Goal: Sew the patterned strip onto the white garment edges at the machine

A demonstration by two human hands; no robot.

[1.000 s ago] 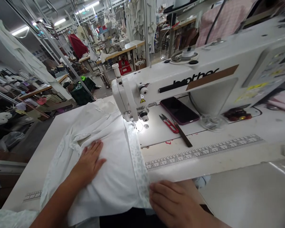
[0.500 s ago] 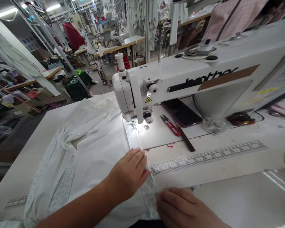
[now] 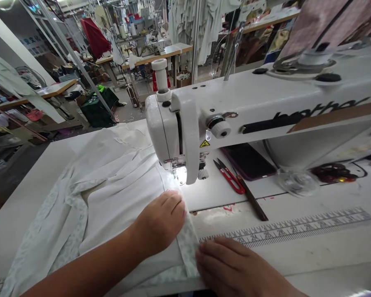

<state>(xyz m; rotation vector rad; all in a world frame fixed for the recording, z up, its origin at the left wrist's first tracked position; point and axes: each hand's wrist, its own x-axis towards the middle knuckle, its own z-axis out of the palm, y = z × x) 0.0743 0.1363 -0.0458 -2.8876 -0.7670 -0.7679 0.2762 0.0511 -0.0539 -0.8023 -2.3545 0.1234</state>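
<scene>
White fabric (image 3: 123, 206) with a pale patterned border is spread over the sewing table, and its right edge runs up under the needle area (image 3: 176, 173) of a white sewing machine (image 3: 168, 123). My left hand (image 3: 160, 222) lies on this edge just in front of the needle, fingers curled together on the cloth. Nearer to me, my right hand (image 3: 228, 264) closes on the lower end of the patterned strip (image 3: 188, 243); its fingertips are partly hidden. A lamp lights the stitching spot.
Right of the needle lie red thread snips (image 3: 231, 179), a brown-handled tool (image 3: 252, 198) and a dark phone (image 3: 250, 161). A clear round plastic piece (image 3: 298, 182) sits below the machine arm. A ruler strip (image 3: 284, 231) runs along the table front.
The view has moved closer to the machine. My left hand's fingers are more curled and nearer the needle. My right hand still holds the strip's lower end.
</scene>
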